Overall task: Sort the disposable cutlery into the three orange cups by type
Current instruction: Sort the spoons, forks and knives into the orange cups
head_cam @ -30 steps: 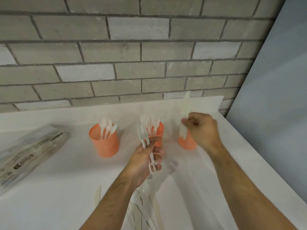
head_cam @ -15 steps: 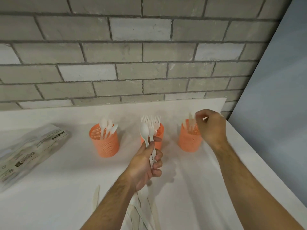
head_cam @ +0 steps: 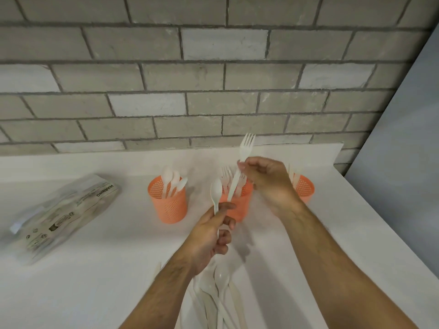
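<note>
- White, smooth counter [head_cam: 99, 269] fills the lower view, with a grey brick wall [head_cam: 213, 74] behind it and a pale blue panel at the right.
- Nearest the viewer, a loose pile [head_cam: 219, 295] of thin white plastic cutlery lies on the counter between the two forearms; spoons and flat handles overlap, so a count cannot be made.
- Just above the pile, the left hand [head_cam: 209, 236] is closed around the handle of a white spoon [head_cam: 216, 193], bowl up.
- Beyond it, the right hand [head_cam: 266, 179] pinches a white fork [head_cam: 242, 162] by its handle, tines up, over the middle cup [head_cam: 234, 205].
- Three orange cups with perforated mesh walls stand in a row near the wall.
- The left cup [head_cam: 168, 200] holds spoons, the middle cup holds forks, and the right cup [head_cam: 305, 188], partly hidden by the right hand, holds what look like knives.
- A crinkled clear plastic bag [head_cam: 61, 212] with a printed warning lies well apart at the left.
- Risk, as a judgement: the cups look light and tall, so a fork dropped in at an angle or a knuckle brushing a rim could tip one and spill its contents.
- The slim, slick handles could also slip from a pinch, and the spoon could be placed in the wrong cup.
</note>
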